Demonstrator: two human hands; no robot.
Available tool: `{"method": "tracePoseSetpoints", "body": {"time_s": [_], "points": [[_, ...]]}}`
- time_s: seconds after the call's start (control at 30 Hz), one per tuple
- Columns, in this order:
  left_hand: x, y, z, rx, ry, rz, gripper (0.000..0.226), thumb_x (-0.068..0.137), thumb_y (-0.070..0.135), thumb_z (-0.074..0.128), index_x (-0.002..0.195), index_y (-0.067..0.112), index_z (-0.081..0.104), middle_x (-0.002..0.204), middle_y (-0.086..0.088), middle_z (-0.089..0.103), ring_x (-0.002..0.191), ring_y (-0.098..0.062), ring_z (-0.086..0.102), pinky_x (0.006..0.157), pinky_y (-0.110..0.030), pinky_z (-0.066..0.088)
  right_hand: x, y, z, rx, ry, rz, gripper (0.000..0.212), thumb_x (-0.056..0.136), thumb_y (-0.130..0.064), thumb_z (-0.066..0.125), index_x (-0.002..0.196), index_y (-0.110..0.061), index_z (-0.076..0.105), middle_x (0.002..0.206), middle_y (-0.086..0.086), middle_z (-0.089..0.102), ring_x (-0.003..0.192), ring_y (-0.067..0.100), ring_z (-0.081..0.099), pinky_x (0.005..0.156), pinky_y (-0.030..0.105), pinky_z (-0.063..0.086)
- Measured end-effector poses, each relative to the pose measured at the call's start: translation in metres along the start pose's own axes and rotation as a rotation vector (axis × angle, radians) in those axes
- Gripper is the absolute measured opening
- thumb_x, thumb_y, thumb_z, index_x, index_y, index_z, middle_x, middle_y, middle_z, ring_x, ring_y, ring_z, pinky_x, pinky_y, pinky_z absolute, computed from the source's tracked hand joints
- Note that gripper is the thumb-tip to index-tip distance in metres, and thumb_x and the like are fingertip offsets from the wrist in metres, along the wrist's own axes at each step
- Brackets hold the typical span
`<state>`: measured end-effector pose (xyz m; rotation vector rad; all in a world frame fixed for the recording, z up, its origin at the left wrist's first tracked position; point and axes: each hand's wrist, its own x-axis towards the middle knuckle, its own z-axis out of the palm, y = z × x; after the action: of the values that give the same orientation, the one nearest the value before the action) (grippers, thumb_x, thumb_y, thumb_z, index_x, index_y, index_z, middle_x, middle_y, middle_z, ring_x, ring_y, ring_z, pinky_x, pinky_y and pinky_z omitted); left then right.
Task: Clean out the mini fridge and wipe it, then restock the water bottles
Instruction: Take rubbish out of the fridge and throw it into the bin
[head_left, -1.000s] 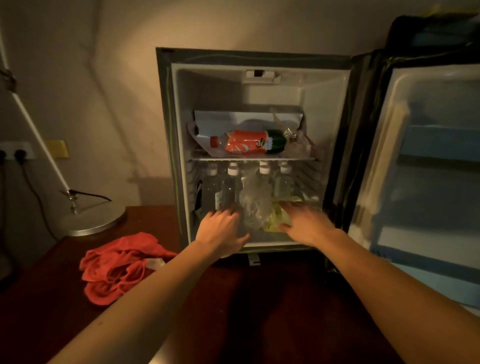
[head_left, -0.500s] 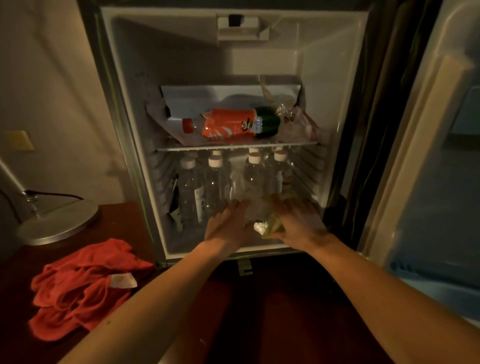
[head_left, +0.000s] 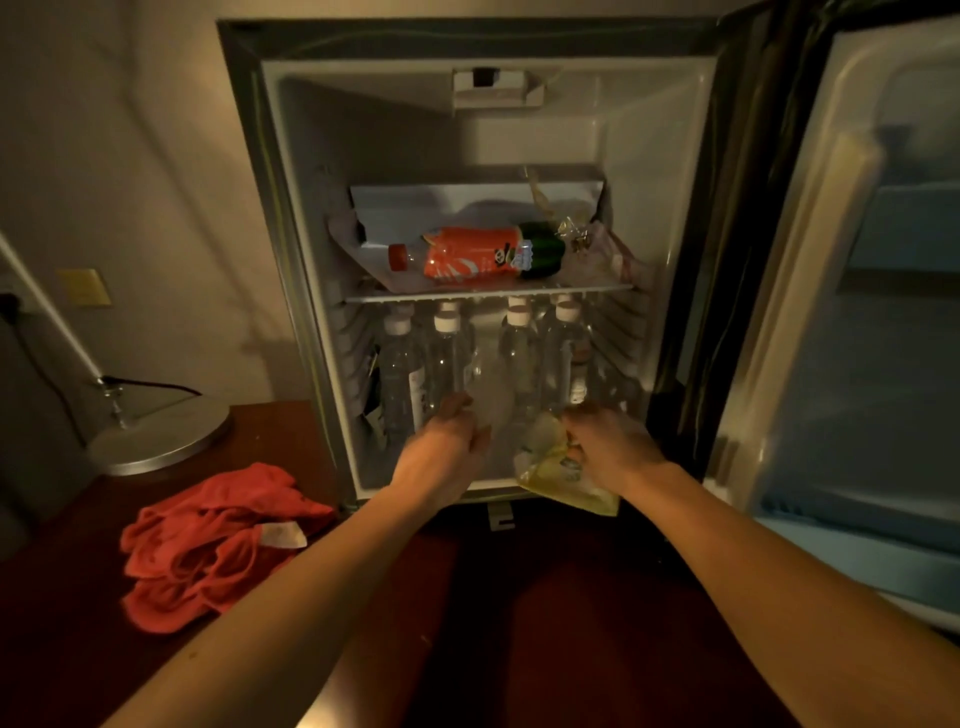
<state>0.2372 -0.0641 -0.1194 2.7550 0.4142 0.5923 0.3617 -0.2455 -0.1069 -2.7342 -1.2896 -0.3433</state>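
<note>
Behind both hands (head_left: 524, 452) – water bottles (head_left: 483, 364), upright, touching.

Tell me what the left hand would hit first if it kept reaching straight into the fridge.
Probably the crumpled clear plastic bag at its fingertips; the left hand points at it, with the upright water bottles right behind. Depth is unclear.

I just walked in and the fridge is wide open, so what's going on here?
A person is emptying the mini fridge. Their right hand grips a yellowish plastic bag at the front edge of the lower compartment, while the left hand holds a clear plastic wrapper beside it. Water bottles stand behind them, and an orange bottle lies on the upper shelf. A red cloth lies unused on the table.
</note>
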Motion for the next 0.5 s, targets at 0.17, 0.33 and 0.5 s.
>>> {"method": "tracePoseSetpoints", "body": {"time_s": [0.17, 0.33, 0.5], "points": [[-0.016, 0.007, -0.014, -0.028, 0.091, 0.111, 0.028, 0.093, 0.033, 0.061, 0.087, 0.006, 0.069, 0.106, 0.0, 0.063, 0.08, -0.022, 0.063, 0.068, -0.044, 0.055, -0.028, -0.002, -0.013, 0.065, 0.073, -0.051, 0.051, 0.093, -0.011, 0.053, 0.141, -0.027, 0.041, 0.106, 0.008, 0.064, 0.091, 0.028, 0.064, 0.062, 0.031, 0.043], [-0.038, 0.029, -0.031, -0.101, 0.125, 0.198, 0.017, 0.088, 0.002, 0.055, 0.072, 0.0, 0.057, 0.078, -0.009, 0.057, 0.066, -0.027, 0.057, 0.061, -0.05, 0.051, -0.064, -0.004, -0.033, 0.068, 0.131, -0.036, 0.023, 0.096, -0.022, 0.051, 0.119, -0.021, 0.05, 0.104, 0.008, 0.063, 0.093, 0.03, 0.063, 0.064, 0.035, 0.044], [-0.066, 0.061, -0.032, -0.138, 0.108, 0.268, 0.005, 0.098, 0.003, 0.041, 0.097, 0.007, 0.043, 0.092, -0.007, 0.051, 0.074, -0.028, 0.053, 0.066, -0.053, 0.049, -0.11, 0.005, -0.049, 0.113, 0.173, -0.038, 0.013, 0.095, -0.013, 0.048, 0.105, -0.021, 0.046, 0.098, 0.002, 0.061, 0.085, 0.024, 0.06, 0.063, 0.033, 0.039]]}}
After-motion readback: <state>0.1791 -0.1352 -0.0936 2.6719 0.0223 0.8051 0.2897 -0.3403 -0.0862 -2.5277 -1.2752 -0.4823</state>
